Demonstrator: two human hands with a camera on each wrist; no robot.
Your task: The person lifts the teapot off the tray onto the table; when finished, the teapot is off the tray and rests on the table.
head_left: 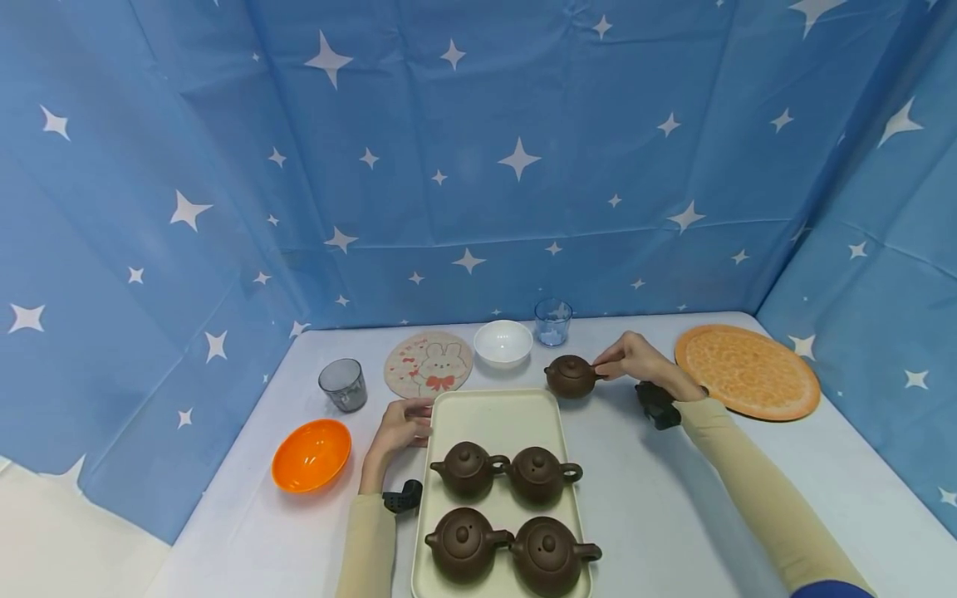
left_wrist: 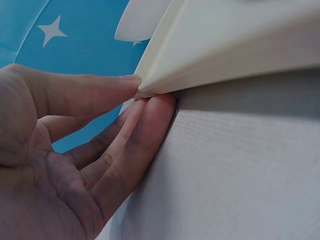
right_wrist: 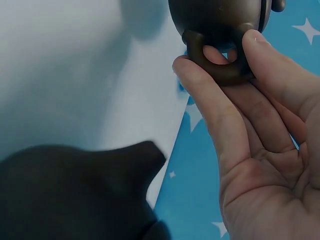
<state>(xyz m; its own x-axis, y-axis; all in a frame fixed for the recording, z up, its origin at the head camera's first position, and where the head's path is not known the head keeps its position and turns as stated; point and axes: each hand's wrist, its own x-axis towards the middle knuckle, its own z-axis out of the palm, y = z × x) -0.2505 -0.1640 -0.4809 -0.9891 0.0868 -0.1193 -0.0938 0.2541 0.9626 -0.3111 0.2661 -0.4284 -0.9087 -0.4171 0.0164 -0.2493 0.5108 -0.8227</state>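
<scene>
My right hand (head_left: 631, 355) pinches the loop handle of a small brown teapot (head_left: 571, 377) just past the tray's far right corner. In the right wrist view, thumb and fingers (right_wrist: 212, 107) close around that handle. A cream tray (head_left: 497, 407) lies lengthwise in front of me. At its far left corner, my left hand (head_left: 402, 428) grips the edge, thumb on the rim and fingers (left_wrist: 150, 130) beneath. Several brown teapots stand on the tray in two rows, spouts left and handles right, including a back-left one (head_left: 467, 469) and a front-right one (head_left: 549, 556).
Left of the tray are an orange bowl (head_left: 311, 455) and a grey glass (head_left: 344, 384). Along the back lie a round bunny mat (head_left: 429, 365), a white bowl (head_left: 503, 344) and a blue glass (head_left: 553, 322). At right lies an orange round mat (head_left: 748, 371).
</scene>
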